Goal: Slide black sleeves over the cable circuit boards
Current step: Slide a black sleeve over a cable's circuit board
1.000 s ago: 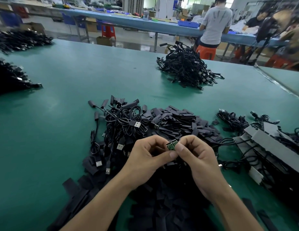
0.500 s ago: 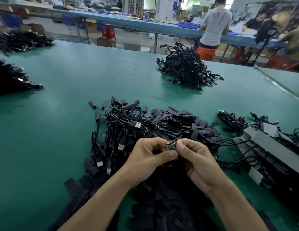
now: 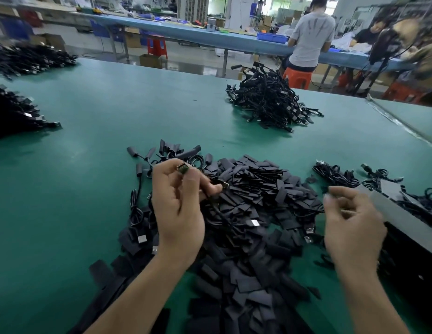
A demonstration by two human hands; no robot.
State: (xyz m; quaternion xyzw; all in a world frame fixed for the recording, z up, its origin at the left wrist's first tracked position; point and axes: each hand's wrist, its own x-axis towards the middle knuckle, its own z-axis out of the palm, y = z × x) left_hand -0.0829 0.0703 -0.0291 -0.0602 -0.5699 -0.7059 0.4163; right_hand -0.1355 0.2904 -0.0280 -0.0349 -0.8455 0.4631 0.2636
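The left hand (image 3: pixel 178 208) holds the board (image 3: pixel 182 168) up at its tips. The fingers (image 3: pixel 162 174) pinch it so that the green end pokes clear above them, and its cable (image 3: pixel 213 204) trails under the thumb and down into the heap. Held this way the bare end is exposed and steady, ready to take a sleeve (my reading, not a thing shown). No sleeve is on the board yet.

The right hand (image 3: pixel 352 220) hangs well apart to the right, over the edge of the sleeves (image 3: pixel 246 189). Its fingers are loosely curled and smeared by blur, so I cannot tell whether they pinch anything. Its likely job is to fetch one flat black piece. The sleeves lie heaped right under both hands, which keeps that reach short.

Further back on the green surface (image 3: pixel 89 141) sits a pile (image 3: pixel 265 104) of black cables, well away from the work, probably so that the lots don't mix.
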